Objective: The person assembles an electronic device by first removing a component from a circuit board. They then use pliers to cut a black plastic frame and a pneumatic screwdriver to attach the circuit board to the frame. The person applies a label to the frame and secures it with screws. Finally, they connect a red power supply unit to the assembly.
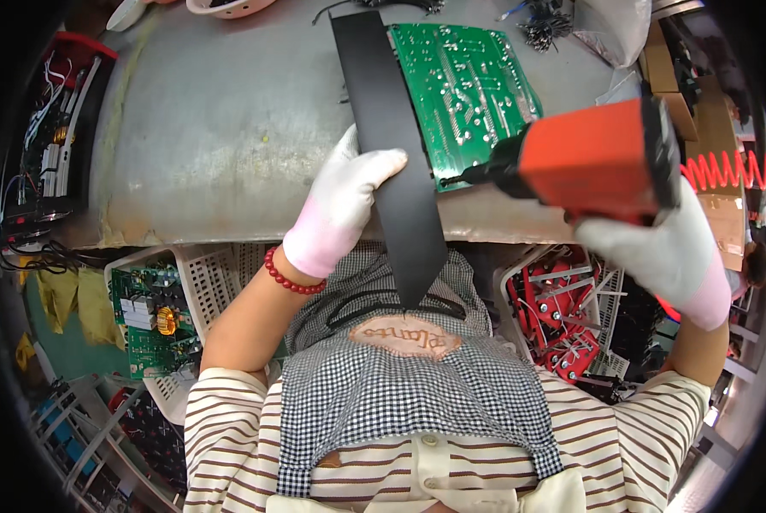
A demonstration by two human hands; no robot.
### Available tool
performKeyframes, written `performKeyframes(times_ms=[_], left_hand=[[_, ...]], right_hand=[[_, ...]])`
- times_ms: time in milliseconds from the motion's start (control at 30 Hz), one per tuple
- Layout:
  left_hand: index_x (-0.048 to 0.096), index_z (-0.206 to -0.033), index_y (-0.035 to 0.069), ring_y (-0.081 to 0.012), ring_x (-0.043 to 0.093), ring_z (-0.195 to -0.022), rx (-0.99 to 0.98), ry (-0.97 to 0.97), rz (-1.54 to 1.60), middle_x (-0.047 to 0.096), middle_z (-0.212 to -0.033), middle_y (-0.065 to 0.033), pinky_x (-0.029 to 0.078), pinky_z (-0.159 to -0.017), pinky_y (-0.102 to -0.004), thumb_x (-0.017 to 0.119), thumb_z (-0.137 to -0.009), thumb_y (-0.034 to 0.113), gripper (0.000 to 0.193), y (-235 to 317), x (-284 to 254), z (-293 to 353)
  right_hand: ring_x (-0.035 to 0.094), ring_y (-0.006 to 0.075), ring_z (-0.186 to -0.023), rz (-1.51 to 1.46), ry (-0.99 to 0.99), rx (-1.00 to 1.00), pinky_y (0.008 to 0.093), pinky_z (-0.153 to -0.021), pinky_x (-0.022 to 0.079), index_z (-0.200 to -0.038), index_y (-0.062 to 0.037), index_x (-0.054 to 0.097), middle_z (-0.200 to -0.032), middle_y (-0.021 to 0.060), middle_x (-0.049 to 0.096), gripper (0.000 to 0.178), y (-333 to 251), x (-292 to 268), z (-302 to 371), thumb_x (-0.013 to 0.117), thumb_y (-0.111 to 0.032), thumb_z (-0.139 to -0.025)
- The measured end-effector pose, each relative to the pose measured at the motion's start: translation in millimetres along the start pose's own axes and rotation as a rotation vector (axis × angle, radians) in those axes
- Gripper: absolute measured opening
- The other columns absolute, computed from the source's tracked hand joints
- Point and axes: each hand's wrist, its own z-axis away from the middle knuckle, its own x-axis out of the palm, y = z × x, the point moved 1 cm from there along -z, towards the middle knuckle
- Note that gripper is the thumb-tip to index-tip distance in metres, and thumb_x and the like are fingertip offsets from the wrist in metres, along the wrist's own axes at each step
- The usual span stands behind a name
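My gloved left hand [344, 192] grips a long black panel [387, 128], its thumb lying across the top face and the fingers hidden under the far edge. Along the panel's right side lies a green circuit board [460, 85], solder side up. My gloved right hand [656, 252] is wrapped round the handle of a red and black power screwdriver [588, 158]. The tool lies nearly level, and its bit points left to the board's near corner, beside the panel. Whether the bit touches a screw there is too small to tell.
A metal worktable [212, 128] spans the front. Below its edge stand a white basket [208, 278] with circuit boards and another bin [507, 286] with red parts. A coiled red hose [729, 171] hangs at right. Cable bundles [544, 24] and a plastic bag [614, 26] lie at the back.
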Motion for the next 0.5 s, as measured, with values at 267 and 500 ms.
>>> performKeyframes(times_ms=[267, 500], left_hand=[[0.059, -0.112, -0.002, -0.0141, 0.065, -0.076, -0.048, 0.21, -0.041, 0.066, -0.092, -0.009, 0.054, -0.067, -0.0257, 0.056, -0.093, 0.015, 0.025, 10, -3, -1], [0.064, -0.101, 0.0, -0.0179, 0.066, -0.076, -0.247, 0.048, 0.142, 0.068, -0.089, -0.0105, 0.053, -0.068, -0.0279, 0.056, -0.095, 0.023, 0.025, 15, -11, -11]], right_hand=[[0.05, 0.0066, -0.051, -0.112, 0.324, 0.089, 0.024, -0.049, 0.041, -0.098, 0.0026, 0.064, -0.073, 0.0023, 0.062, 0.022, 32, -9, 10, 0.058, -0.009, -0.081], [0.055, 0.008, -0.056, -0.609, 0.303, 0.03, 0.0236, -0.049, 0.046, -0.099, -0.0056, 0.06, -0.082, 0.0051, 0.066, 0.032, 154, -50, -61, 0.064, -0.037, -0.092]])
